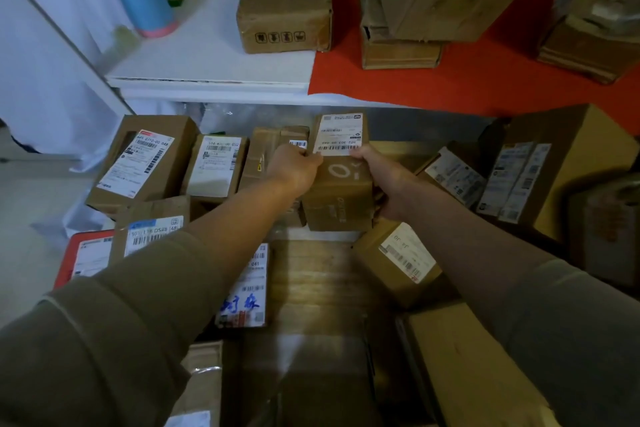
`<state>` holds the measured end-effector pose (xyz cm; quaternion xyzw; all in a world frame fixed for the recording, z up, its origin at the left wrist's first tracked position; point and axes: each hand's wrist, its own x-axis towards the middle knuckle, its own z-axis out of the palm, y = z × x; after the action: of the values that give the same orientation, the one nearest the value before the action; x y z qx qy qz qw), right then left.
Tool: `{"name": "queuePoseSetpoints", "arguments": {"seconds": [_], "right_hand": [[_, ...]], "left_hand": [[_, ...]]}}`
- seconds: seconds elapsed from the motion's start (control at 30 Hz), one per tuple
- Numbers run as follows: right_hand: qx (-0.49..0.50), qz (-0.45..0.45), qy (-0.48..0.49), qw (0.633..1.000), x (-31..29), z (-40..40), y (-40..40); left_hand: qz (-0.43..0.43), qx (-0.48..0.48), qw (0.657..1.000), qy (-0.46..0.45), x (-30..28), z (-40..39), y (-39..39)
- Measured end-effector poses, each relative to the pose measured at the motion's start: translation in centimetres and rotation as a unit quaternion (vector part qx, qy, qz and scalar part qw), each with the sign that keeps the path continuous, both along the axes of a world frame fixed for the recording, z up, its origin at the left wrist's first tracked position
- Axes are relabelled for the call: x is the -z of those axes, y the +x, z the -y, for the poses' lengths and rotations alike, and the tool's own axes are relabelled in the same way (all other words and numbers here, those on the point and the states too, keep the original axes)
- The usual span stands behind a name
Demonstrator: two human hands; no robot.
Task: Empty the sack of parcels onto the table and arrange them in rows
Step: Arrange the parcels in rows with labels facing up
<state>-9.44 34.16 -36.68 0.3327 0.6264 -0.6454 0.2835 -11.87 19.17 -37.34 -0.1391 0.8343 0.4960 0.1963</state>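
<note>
Cardboard parcel [337,184] gripped by left hand [294,168], right hand [379,177] | boxes [214,168] crowd around.

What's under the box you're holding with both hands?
The box, gripped by the left hand and right hand, sits over other cardboard parcels; one labelled parcel pokes out below it. What lies directly underneath is covered.

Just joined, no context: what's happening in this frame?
A person is sorting cardboard parcels. Both hands, left hand and right hand, grip one small brown box with a white shipping label, holding it among a row of labelled parcels. More boxes lie jumbled in front and to the right. Other boxes sit on the white and red surface behind.
</note>
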Motion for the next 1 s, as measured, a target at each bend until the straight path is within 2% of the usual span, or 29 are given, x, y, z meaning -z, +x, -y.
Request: {"name": "queuePoseSetpoints", "arguments": {"seconds": [0.13, 0.23, 0.37, 0.5, 0.6, 0.67, 0.73, 0.87, 0.93, 1.0], "right_hand": [[-0.003, -0.067, 0.049, 0.997, 0.6, -0.4, 0.0], [-0.032, -0.144, 0.145, 0.978, 0.9, -1.6, 0.5], [-0.044, -0.211, 0.306, 0.927, 1.6, -4.8, 1.5], [-0.165, -0.16, 0.441, 0.868, 3.3, -7.6, 3.2], [-0.255, -0.078, 0.461, 0.846, 4.2, -8.6, 4.7], [-0.287, -0.052, 0.465, 0.836, 4.6, -9.1, 5.3], [-0.263, -0.054, 0.447, 0.853, 5.1, -9.4, 5.5], [-0.21, -0.072, 0.425, 0.877, 5.1, -9.4, 6.0], [-0.209, -0.084, 0.446, 0.866, 4.4, -9.4, 6.3], [-0.215, -0.103, 0.489, 0.839, 3.3, -9.5, 6.5]], "left_hand": [[-0.03, 0.021, 0.998, -0.043, 0.5, -0.3, 0.5], [-0.066, 0.02, 0.993, -0.101, 0.5, -0.6, 1.1], [-0.095, -0.006, 0.99, -0.099, 0.5, -1.3, 2.3], [-0.017, 0.073, 0.995, -0.064, 1.1, -2.9, 4.8], [0.113, 0.114, 0.986, -0.037, 1.9, -3.6, 7.0], [0.16, 0.113, 0.98, -0.044, 2.4, -3.7, 8.5], [0.187, 0.087, 0.978, -0.03, 2.9, -3.9, 9.8], [0.211, 0.043, 0.975, 0.061, 2.8, -5.3, 11.4], [0.217, 0.003, 0.971, 0.1, 2.4, -6.1, 11.6], [0.218, -0.016, 0.969, 0.115, 2.1, -6.2, 11.6]]}}
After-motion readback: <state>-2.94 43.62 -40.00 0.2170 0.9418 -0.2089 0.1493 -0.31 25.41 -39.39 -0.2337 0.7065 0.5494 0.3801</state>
